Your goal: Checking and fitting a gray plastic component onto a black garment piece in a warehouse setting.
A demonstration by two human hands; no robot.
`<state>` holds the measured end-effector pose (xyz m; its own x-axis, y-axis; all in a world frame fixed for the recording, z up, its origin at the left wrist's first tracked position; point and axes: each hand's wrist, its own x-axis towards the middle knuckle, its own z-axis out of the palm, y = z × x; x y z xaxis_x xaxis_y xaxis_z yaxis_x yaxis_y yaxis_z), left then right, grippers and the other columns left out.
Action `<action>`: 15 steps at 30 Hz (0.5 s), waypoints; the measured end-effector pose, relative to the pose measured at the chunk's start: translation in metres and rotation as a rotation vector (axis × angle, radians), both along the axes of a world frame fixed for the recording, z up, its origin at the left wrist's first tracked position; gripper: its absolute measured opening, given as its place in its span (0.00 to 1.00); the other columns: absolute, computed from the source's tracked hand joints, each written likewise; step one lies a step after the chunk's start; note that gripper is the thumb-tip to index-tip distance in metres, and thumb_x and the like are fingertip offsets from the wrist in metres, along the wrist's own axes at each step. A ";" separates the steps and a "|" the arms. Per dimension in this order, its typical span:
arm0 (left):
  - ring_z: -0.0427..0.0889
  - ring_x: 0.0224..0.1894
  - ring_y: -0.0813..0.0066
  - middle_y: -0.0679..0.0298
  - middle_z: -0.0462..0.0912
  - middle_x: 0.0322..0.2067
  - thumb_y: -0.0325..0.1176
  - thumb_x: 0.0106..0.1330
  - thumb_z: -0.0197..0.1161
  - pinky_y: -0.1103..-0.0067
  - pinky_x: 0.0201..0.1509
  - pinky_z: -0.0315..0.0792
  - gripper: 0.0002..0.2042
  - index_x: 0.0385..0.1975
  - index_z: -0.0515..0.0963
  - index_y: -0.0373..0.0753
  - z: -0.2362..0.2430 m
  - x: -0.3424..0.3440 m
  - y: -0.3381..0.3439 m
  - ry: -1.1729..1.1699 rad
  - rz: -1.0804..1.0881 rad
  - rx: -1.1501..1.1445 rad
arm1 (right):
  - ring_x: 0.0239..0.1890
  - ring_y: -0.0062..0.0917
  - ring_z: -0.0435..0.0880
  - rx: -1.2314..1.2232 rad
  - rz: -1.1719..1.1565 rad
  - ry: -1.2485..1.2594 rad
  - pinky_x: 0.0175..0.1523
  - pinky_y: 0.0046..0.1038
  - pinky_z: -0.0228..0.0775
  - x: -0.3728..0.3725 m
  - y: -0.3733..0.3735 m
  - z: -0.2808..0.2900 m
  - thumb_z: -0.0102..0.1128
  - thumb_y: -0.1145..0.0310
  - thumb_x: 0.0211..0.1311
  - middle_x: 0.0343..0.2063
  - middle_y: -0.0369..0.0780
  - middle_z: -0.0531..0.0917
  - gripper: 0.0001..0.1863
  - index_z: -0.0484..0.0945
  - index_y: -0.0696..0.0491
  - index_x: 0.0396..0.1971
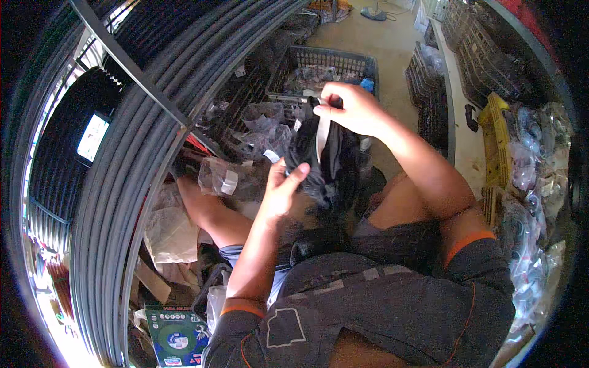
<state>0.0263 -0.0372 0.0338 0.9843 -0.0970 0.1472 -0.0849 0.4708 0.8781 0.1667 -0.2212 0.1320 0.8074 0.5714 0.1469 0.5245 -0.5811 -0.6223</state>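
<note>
In front of my chest I hold a dark, crumpled, bag-like black bundle (334, 159); its exact kind I cannot make out. My left hand (284, 189) grips its near left side, thumb lying on top. At the upper end, my right hand (353, 109) pinches the bundle's edge beside a pale strip (323, 132) that runs down its front. The bundle hangs over the space between my bent knees, and its underside is hidden.
Beyond my hands stands a dark plastic crate (331, 54) with small packets inside. Clear plastic bags (261, 132) lie to its left. Coiled black pipe (153, 116) on a metal rack fills the left side. At right are a yellow crate (496, 141) and bagged goods (531, 184).
</note>
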 end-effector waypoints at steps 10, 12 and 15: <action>0.82 0.46 0.70 0.59 0.81 0.43 0.42 0.70 0.55 0.77 0.45 0.77 0.18 0.50 0.71 0.34 0.014 0.005 0.009 0.231 0.302 -0.085 | 0.56 0.48 0.74 -0.037 0.496 -0.271 0.58 0.40 0.71 -0.067 0.042 -0.043 0.73 0.76 0.36 0.55 0.51 0.69 0.48 0.59 0.57 0.63; 0.76 0.43 0.71 0.60 0.77 0.40 0.45 0.74 0.49 0.76 0.48 0.71 0.18 0.48 0.69 0.33 0.012 0.010 0.005 0.232 0.491 0.131 | 0.55 0.47 0.74 -0.125 0.360 -0.282 0.58 0.41 0.71 -0.066 0.047 -0.052 0.69 0.77 0.39 0.54 0.52 0.70 0.42 0.61 0.62 0.59; 0.78 0.36 0.54 0.45 0.76 0.32 0.45 0.76 0.44 0.67 0.40 0.70 0.18 0.46 0.61 0.33 0.009 0.010 -0.005 -0.066 0.648 0.624 | 0.46 0.47 0.80 -0.150 0.324 -0.280 0.49 0.41 0.76 -0.064 0.042 -0.060 0.58 0.78 0.49 0.42 0.55 0.77 0.25 0.66 0.64 0.51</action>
